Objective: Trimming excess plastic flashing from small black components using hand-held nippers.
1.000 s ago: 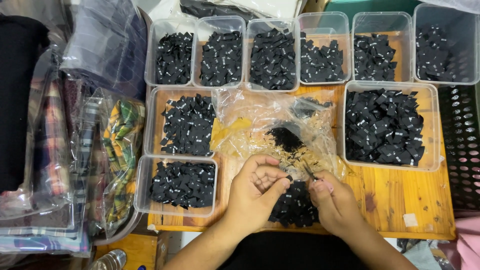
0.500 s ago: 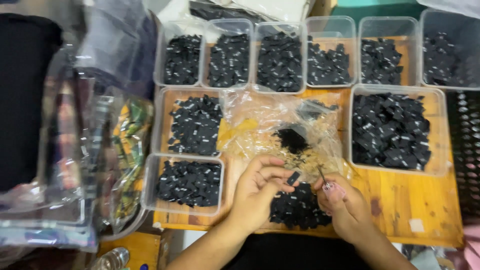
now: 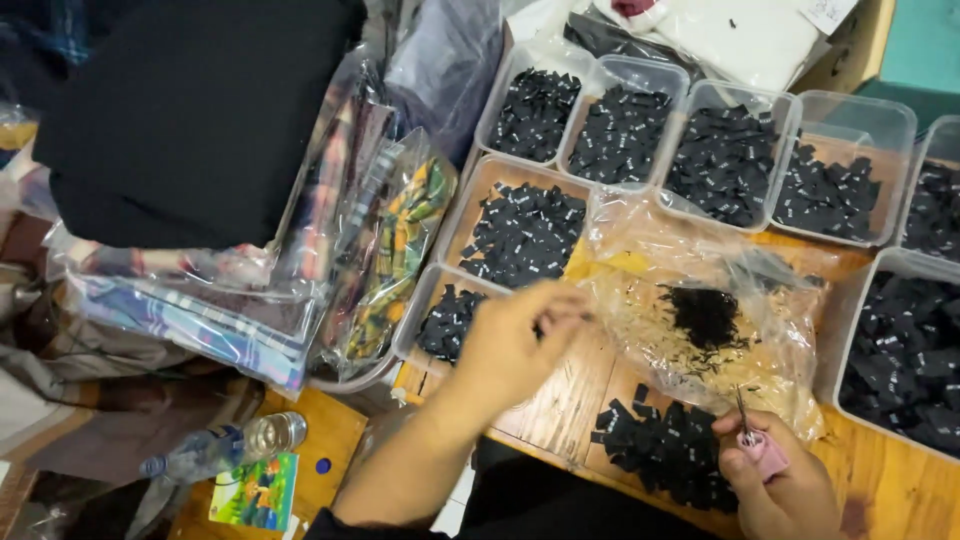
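My left hand [image 3: 515, 340] hovers over the nearest clear tub [image 3: 412, 325] of small black fabric labels, fingers pinched together; whether a label is between them I cannot tell. My right hand [image 3: 778, 480] rests at the table's front edge, gripping small pink-handled snips [image 3: 750, 435] with the blades pointing up. A loose pile of black labels [image 3: 665, 450] lies on the wooden table [image 3: 560, 400] between my hands. Behind it a crumpled clear plastic bag [image 3: 700, 320] holds a tuft of black thread clippings.
Several clear tubs of black labels [image 3: 622, 130] line the back, with a larger one at the right [image 3: 915, 360]. Stacked bagged fabrics [image 3: 250, 300] and a black cloth bundle [image 3: 190, 110] sit to the left. A plastic bottle [image 3: 225, 450] lies on a low surface.
The camera view swung left. My left hand left the right hand and reached over to the near left tub. My right hand stayed near the front edge with the snips.
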